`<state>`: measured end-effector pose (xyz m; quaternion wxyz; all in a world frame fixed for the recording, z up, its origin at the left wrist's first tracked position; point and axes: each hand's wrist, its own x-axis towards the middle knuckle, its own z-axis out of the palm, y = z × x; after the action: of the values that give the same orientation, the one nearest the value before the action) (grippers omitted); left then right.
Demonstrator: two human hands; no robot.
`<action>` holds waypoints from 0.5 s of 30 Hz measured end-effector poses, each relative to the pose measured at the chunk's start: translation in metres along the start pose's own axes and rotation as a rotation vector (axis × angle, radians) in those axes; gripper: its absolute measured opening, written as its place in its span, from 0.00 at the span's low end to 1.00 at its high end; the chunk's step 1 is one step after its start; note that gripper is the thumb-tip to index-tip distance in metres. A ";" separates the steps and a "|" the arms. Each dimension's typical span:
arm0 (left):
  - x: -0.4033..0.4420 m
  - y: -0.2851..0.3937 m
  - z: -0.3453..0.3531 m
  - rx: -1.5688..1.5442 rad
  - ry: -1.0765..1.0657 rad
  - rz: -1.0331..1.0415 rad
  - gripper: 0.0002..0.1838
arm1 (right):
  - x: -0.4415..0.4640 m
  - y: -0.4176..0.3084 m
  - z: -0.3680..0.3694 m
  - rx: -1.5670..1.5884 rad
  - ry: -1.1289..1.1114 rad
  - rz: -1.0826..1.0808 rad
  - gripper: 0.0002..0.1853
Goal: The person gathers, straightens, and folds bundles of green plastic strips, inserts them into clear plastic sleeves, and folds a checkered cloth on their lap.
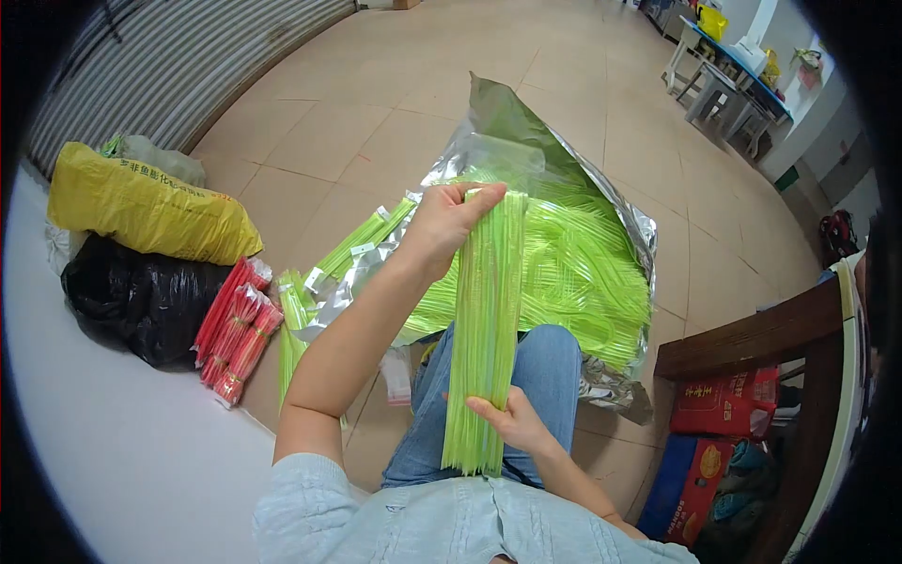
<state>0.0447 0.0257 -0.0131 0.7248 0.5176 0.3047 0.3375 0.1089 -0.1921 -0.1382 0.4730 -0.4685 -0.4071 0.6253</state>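
Note:
A long flat bundle of thin yellow-green strips [487, 310] hangs upright over the person's knees. My left hand [449, 226] grips its top end, thumb and fingers pressed together at the upper edge. Lower down, my right hand [512, 419] holds the bundle near its bottom end, with the thumb across the front and the other fingers partly hidden. Behind the bundle, a big heap of the same strips [583, 273] lies in an opened silver foil sack [512, 113]. Smaller green bundles with white tags [362, 250] lie left of the sack.
Red bundles [246, 343] lie on the floor at the left, beside a black bag [141, 296] and a yellow sack [150, 207]. At the right are a dark wooden frame [752, 334] and red boxes [719, 404]. A table [733, 61] stands at the back right.

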 end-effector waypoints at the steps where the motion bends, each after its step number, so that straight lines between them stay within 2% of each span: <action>1: -0.001 -0.001 0.000 -0.018 -0.003 -0.007 0.12 | 0.000 0.002 0.000 -0.017 0.006 -0.008 0.11; 7: -0.018 -0.023 -0.005 0.038 0.008 -0.080 0.14 | -0.001 -0.012 0.003 0.076 0.024 0.013 0.11; 9: -0.026 -0.022 -0.001 0.013 0.028 -0.104 0.13 | 0.000 0.002 -0.002 0.010 0.055 -0.001 0.11; 12: -0.021 -0.014 -0.009 0.053 -0.064 -0.044 0.14 | 0.001 0.004 -0.003 -0.071 0.058 -0.052 0.11; 15: -0.005 0.002 -0.010 -0.045 0.009 0.042 0.14 | 0.001 0.003 -0.002 -0.071 0.054 -0.050 0.11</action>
<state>0.0338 0.0275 -0.0132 0.7275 0.5061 0.2895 0.3618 0.1102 -0.1917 -0.1417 0.4824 -0.4916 -0.4274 0.5856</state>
